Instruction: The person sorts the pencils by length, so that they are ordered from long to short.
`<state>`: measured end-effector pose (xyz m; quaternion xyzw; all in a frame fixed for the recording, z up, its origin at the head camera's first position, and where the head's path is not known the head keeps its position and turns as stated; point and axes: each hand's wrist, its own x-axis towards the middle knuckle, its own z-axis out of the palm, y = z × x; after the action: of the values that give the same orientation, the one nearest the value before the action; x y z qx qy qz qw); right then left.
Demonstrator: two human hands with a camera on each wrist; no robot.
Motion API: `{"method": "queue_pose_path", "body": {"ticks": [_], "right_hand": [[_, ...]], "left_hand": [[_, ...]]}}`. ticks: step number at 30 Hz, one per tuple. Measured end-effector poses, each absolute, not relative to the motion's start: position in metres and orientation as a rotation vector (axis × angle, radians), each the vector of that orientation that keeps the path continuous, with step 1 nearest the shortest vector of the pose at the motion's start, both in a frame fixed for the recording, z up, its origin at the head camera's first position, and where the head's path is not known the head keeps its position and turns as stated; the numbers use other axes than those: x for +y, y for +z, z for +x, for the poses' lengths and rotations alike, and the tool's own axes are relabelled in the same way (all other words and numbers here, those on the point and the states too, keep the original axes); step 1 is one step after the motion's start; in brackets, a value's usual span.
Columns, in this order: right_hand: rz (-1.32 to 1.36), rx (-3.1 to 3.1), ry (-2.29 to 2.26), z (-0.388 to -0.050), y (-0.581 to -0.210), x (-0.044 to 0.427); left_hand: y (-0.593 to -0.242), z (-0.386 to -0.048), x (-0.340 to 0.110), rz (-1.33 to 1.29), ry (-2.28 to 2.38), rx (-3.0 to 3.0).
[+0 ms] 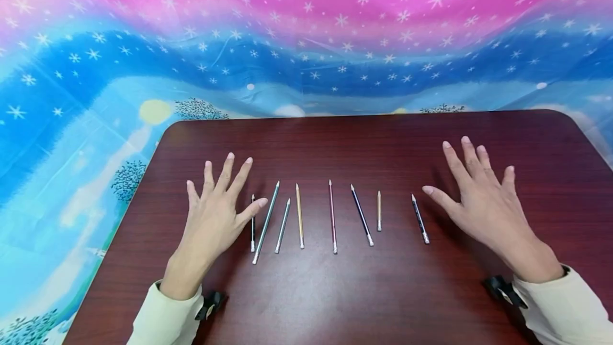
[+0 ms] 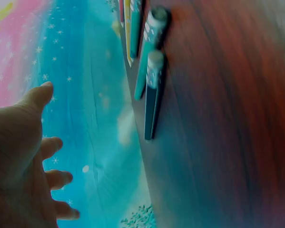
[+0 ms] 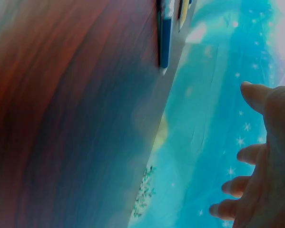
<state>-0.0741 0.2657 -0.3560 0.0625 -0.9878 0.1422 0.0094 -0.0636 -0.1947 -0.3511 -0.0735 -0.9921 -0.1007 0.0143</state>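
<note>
A spread row of pencils with eraser ends toward me lies across the table. From the left come a black pencil [image 1: 253,234], a long green pencil [image 1: 266,222], a short green pencil [image 1: 282,228] and a yellow pencil [image 1: 299,217]. Further right are a red pencil [image 1: 332,217], a dark blue pencil [image 1: 362,215], a short yellow pencil [image 1: 379,211] and a dark patterned pencil [image 1: 420,220]. My left hand [image 1: 213,217], fingers spread, holds nothing; its thumb partly covers the black pencil in the head view. Right of the row, my right hand [image 1: 488,212] is likewise spread and holds nothing.
The dark red-brown wooden table [image 1: 364,297] has rounded far corners. Behind it hangs a pink and blue cloth [image 1: 306,31] printed with snowflakes. A black band [image 1: 504,290] sits at the right cuff, and another black band [image 1: 210,305] at the left cuff.
</note>
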Motion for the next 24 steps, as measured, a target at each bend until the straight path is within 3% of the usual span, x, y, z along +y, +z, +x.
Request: {"method": "queue_pose_path", "body": {"ticks": [24], "right_hand": [[0.354,-3.03,0.986,-0.064,-0.35,0.199]], "left_hand": [[-0.356,-0.053,-0.189,-0.112,-1.266,-3.007]]}}
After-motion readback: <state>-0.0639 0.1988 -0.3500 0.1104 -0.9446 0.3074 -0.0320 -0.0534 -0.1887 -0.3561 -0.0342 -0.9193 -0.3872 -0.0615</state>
